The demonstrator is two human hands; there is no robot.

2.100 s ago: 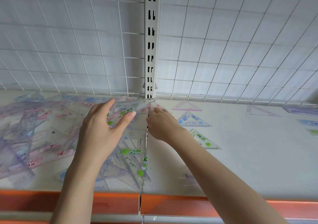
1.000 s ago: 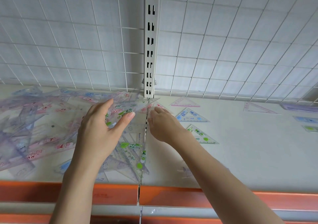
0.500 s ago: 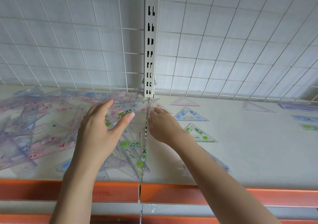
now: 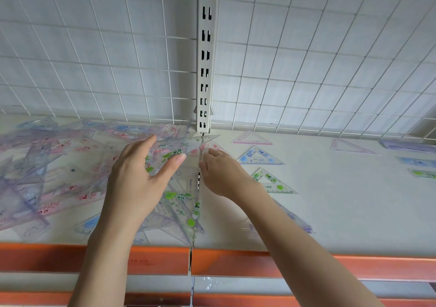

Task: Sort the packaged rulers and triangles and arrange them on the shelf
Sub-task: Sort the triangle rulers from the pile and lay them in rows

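Note:
A loose pile of clear packaged rulers and triangles (image 4: 47,165) covers the left half of the white shelf (image 4: 354,207). My left hand (image 4: 139,179) holds a clear triangle with green print (image 4: 174,151) at the pile's right edge, with the thumb on top of it. My right hand (image 4: 221,172) is beside it at the shelf seam, its curled fingers on the same triangle's right part. To the right a pink triangle (image 4: 252,140), a blue triangle (image 4: 259,158) and a green triangle (image 4: 271,181) lie flat, each apart from the others.
Farther right lie another pink triangle (image 4: 349,146) and purple (image 4: 408,146), blue (image 4: 417,161) and green (image 4: 422,173) rulers. A slotted upright post (image 4: 205,59) and a wire grid (image 4: 94,59) back the shelf. An orange rail (image 4: 259,264) runs along its front edge.
Both hands stay on the green-print triangle in nearly the same place. Only the view has shifted slightly.

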